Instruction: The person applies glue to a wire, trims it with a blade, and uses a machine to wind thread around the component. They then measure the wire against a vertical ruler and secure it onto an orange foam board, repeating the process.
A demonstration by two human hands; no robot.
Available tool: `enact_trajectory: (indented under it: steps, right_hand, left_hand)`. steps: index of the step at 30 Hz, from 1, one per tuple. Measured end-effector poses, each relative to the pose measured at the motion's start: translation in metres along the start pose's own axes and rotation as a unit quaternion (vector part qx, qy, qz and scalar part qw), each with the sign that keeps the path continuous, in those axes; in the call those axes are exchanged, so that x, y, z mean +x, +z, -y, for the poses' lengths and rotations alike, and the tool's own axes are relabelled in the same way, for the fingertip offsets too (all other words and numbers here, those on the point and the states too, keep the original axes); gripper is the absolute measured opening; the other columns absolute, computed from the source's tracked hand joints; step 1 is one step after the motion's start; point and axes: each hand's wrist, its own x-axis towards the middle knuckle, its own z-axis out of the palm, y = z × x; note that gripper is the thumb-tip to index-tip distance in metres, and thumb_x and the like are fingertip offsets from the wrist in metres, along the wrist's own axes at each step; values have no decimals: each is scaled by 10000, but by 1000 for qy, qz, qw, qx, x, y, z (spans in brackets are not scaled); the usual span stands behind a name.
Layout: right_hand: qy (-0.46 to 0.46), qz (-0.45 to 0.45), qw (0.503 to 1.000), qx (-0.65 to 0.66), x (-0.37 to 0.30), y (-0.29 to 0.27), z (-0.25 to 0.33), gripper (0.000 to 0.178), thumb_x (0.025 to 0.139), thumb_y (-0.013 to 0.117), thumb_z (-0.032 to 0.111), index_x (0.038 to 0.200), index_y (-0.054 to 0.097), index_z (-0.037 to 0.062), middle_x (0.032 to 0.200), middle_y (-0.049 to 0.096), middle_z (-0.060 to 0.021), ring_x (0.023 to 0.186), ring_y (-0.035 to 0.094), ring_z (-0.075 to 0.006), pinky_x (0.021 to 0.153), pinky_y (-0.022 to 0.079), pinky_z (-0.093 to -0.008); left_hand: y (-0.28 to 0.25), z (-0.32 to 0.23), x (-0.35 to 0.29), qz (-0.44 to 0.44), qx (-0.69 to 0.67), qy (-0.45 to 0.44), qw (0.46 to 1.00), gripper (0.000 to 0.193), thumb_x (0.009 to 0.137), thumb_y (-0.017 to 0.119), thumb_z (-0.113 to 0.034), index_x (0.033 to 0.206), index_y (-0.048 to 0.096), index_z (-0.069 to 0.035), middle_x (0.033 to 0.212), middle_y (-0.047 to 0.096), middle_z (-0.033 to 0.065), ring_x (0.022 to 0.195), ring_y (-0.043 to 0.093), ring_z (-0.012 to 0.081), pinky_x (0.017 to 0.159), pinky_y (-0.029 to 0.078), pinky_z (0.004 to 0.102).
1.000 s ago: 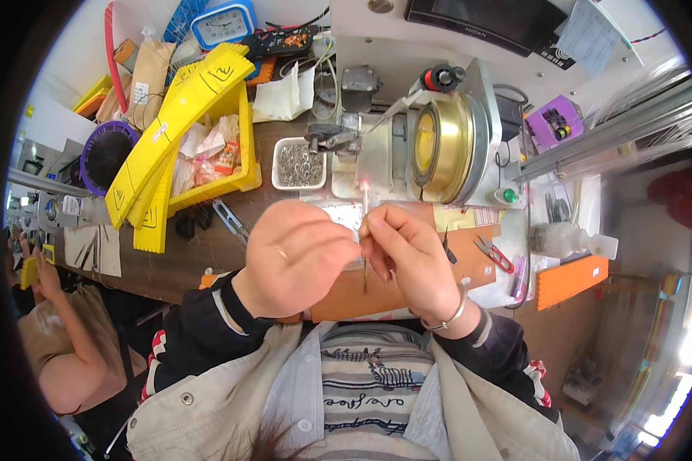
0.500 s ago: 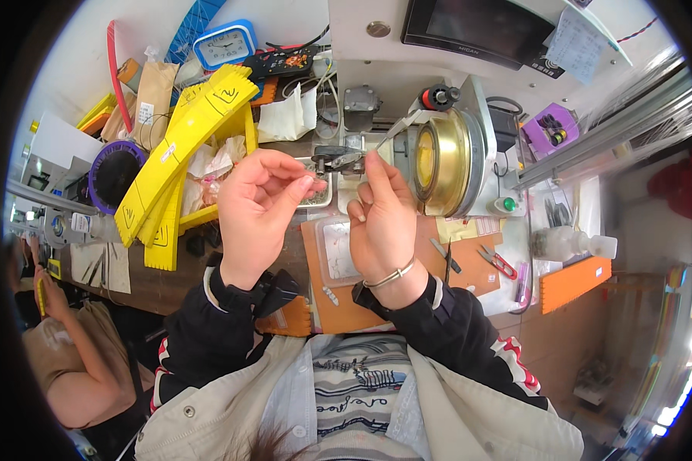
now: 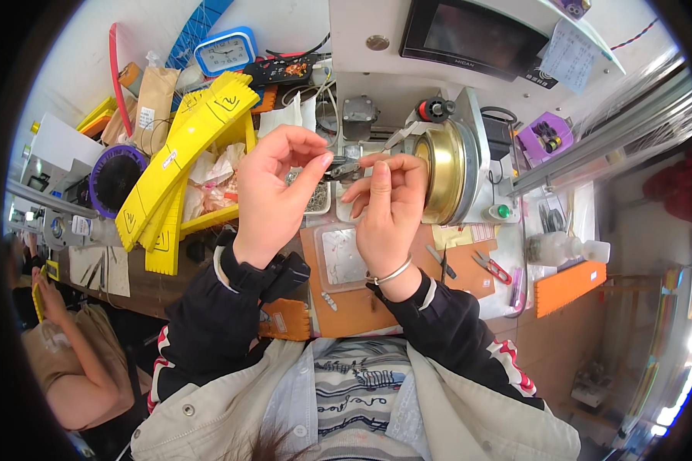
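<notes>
Both hands are raised over the table point(image 3: 154, 286), facing each other at a small dark metal mechanism point(image 3: 344, 170) that shows between their fingertips. The left hand point(image 3: 273, 203) has its thumb reaching toward the mechanism and its fingers curled; whether they grip anything cannot be told. The right hand point(image 3: 392, 211) holds its thumb up with its fingers bent toward the mechanism, and again any grip or contact is too small to make out. Partly hidden behind the left hand, a white tray point(image 3: 320, 211) holds small metal pieces point(image 3: 319, 197). Nearer the person, a clear plastic box point(image 3: 344, 287) rests on an orange mat point(image 3: 361, 311). A gold spool point(image 3: 440, 170) stands just beyond the right hand, red-handled snips point(image 3: 494, 269) lie farther right, and yellow boards point(image 3: 181, 150) lean across a yellow crate point(image 3: 207, 219) at left.
</notes>
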Motion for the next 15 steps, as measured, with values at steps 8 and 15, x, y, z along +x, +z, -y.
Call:
enact_trajectory:
  steps: [8, 15]
  right_hand:
    - [181, 122, 976, -11, -34, -39, 15, 73, 1048, 466, 78, 1023, 399, 65, 803, 571, -36, 569, 487, -66, 510, 387, -201]
    - [225, 153, 962, -10, -39, -46, 23, 81, 1038, 501, 83, 1029, 424, 62, 824, 598, -62, 628, 516, -93, 581, 411, -207]
  left_hand:
    - [14, 4, 2, 3, 47, 4, 999, 184, 865, 682, 75, 1020, 605, 12, 949, 663, 59, 910, 645, 114, 838, 498, 248]
    - [27, 11, 1, -18, 81, 59, 995, 156, 827, 699, 68, 943, 622, -2, 848, 678, 39, 822, 660, 109, 776, 510, 242]
